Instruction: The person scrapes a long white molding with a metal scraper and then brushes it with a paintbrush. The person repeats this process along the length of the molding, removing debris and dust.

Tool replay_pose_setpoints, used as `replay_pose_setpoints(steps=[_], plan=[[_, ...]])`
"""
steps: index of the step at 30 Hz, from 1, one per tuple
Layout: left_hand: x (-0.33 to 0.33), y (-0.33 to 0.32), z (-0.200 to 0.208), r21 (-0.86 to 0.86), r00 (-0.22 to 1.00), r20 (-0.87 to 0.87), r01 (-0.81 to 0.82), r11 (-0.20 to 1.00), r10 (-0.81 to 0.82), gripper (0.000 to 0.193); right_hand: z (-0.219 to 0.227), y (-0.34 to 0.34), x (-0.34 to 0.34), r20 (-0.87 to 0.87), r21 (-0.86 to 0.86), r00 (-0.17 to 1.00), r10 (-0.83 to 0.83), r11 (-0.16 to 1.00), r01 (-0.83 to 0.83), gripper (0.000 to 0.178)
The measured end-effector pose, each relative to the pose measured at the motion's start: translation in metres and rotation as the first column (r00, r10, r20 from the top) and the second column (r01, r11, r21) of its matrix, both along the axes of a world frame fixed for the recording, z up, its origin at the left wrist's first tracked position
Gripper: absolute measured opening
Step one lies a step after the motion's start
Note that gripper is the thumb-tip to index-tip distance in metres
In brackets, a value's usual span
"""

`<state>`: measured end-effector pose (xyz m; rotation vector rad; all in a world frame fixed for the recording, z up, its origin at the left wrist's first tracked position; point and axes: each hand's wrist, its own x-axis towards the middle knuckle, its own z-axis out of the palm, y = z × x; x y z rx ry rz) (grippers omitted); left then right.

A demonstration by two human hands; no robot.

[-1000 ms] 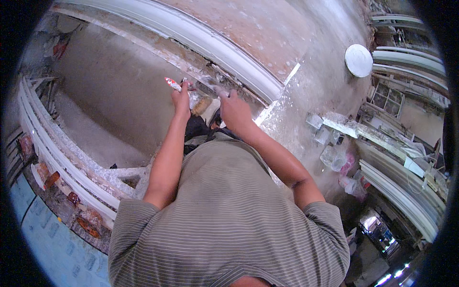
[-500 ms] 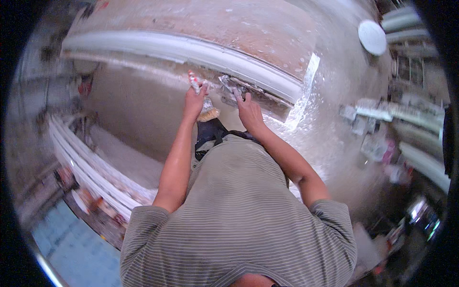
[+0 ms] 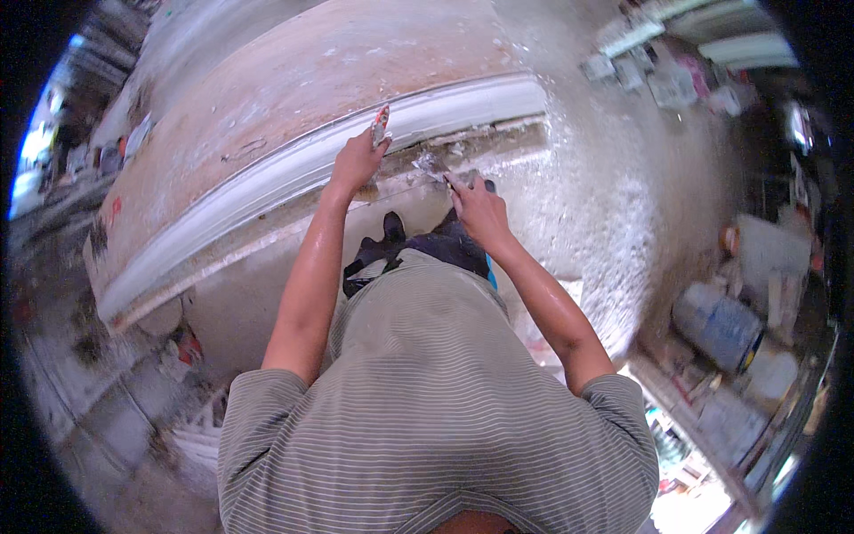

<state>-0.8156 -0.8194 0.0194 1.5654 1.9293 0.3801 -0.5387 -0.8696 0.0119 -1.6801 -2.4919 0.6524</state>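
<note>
Looking right of the white moulding (image 3: 294, 173), there are a few plastic tubs (image 3: 719, 322), contents too blurry to tell. Both arms stretch straight out to that moulding: left hand (image 3: 356, 162) fisted round a red-handled tool (image 3: 380, 125) poking up past the knuckles. Right hand (image 3: 476, 209) pinches a plaster-caked scraper (image 3: 434, 165), blade just beyond the fingertips on the moulding's lower edge.
</note>
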Motion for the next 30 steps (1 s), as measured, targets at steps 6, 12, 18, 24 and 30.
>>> replay_pose_setpoints(steps=[6, 12, 18, 24, 30], plan=[[-0.023, 0.008, -0.009, -0.013, 0.983, -0.060, 0.170, 0.985, -0.171, 0.044, -0.007, -0.028, -0.052, -0.020, 0.054, 0.985, -0.173, 0.983, 0.174, 0.045], [-0.031, 0.015, -0.007, -0.012, 0.974, -0.057, 0.218, 0.976, -0.218, 0.045, -0.020, -0.036, -0.073, 0.053, 0.187, 0.982, -0.181, 0.968, 0.169, 0.054], [-0.029, 0.021, -0.003, -0.068, 0.963, -0.076, 0.255, 0.965, -0.259, 0.046, -0.028, 0.015, -0.084, 0.056, 0.212, 0.993, -0.108, 0.973, 0.094, 0.056], [-0.039, 0.023, -0.012, -0.074, 0.951, -0.083, 0.292, 0.954, -0.297, 0.044, -0.020, -0.038, -0.069, 0.059, 0.284, 0.996, -0.069, 0.958, 0.050, 0.060], [-0.030, 0.021, -0.003, -0.074, 0.950, -0.072, 0.298, 0.952, -0.303, 0.043, -0.043, -0.071, -0.047, 0.017, 0.368, 0.999, -0.042, 0.929, 0.033, 0.065]])
